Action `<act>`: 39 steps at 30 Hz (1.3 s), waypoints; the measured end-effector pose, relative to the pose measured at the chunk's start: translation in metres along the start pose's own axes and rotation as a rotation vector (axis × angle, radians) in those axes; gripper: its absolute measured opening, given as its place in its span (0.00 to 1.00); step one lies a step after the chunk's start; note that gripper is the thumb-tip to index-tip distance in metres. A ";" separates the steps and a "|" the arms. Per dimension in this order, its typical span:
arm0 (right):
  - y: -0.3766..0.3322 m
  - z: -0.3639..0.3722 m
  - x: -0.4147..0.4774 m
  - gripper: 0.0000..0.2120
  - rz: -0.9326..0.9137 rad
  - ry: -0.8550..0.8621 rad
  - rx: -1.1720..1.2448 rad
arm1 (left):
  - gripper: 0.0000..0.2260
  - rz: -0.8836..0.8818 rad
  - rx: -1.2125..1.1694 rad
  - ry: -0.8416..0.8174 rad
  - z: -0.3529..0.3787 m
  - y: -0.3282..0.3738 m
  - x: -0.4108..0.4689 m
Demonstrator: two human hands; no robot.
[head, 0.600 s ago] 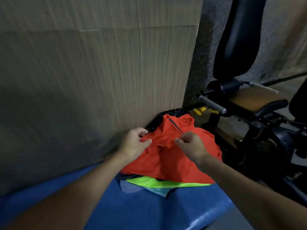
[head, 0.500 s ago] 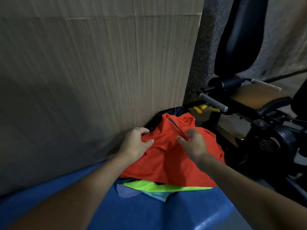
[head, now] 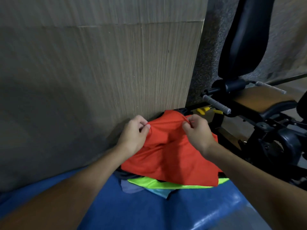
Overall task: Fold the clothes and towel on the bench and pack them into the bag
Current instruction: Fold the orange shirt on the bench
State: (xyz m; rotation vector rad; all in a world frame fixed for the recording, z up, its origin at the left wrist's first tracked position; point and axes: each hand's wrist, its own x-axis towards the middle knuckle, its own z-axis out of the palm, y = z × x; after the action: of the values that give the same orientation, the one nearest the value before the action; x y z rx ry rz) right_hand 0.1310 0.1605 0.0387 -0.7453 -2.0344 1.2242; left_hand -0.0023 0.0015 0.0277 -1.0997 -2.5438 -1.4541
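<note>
Orange shirt [head: 167, 156] crumpled atop pile on blue bench [head: 166, 211]; left hand [head: 133, 138], right hand [head: 196, 133] each pinching upper edge.

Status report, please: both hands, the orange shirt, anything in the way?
Left hand, right hand: each pinches the orange shirt. Shirt on top of clothes pile, blue bench. Wall close behind, nothing on top.

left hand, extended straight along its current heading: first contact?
Probably the wood-grain wall panel just beyond the left hand, which pinches the orange shirt. Depth is unclear, though the gap looks small.
</note>
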 end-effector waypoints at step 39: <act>-0.176 -0.062 -0.220 0.01 -0.118 -0.652 0.210 | 0.06 0.166 -0.450 -0.129 -0.207 0.168 -0.174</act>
State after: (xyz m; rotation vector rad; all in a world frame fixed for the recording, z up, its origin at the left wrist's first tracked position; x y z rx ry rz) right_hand 0.2923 -0.0395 0.1691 -0.1179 -2.3480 1.7335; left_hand 0.1598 -0.2000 0.2136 -1.4584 -2.1817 -2.0235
